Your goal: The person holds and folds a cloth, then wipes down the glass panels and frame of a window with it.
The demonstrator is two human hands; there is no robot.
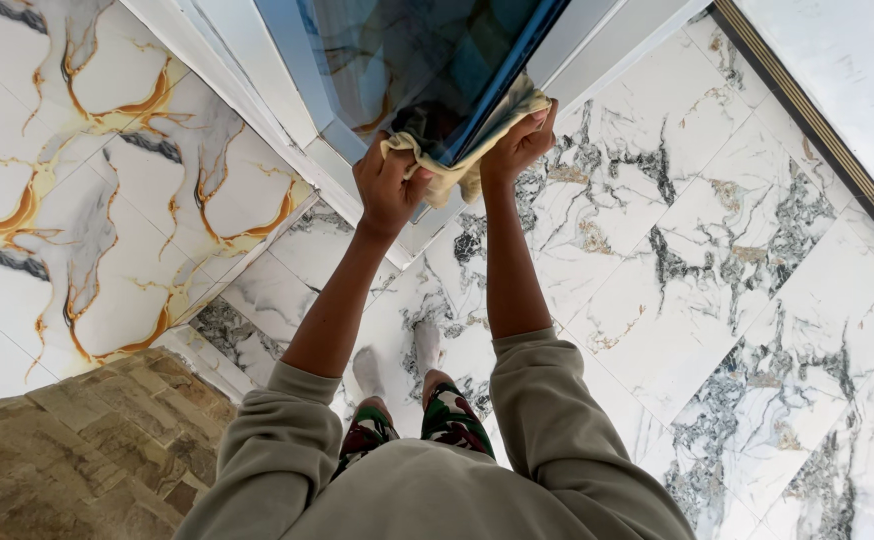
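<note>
A pale yellow cloth is wrapped over the lower edge of a blue-framed glass pane at the top middle of the head view. My left hand grips the cloth's left end against the frame. My right hand presses the cloth's right end onto the blue edge. Both arms reach forward, grey-green sleeves pushed up to the elbows. My feet in pale socks stand on the floor below.
A white window or door frame runs diagonally beside the glass. White marble-patterned floor tiles spread to the right. A gold-veined tiled wall and brown stone cladding are at the left. A dark strip edges the upper right.
</note>
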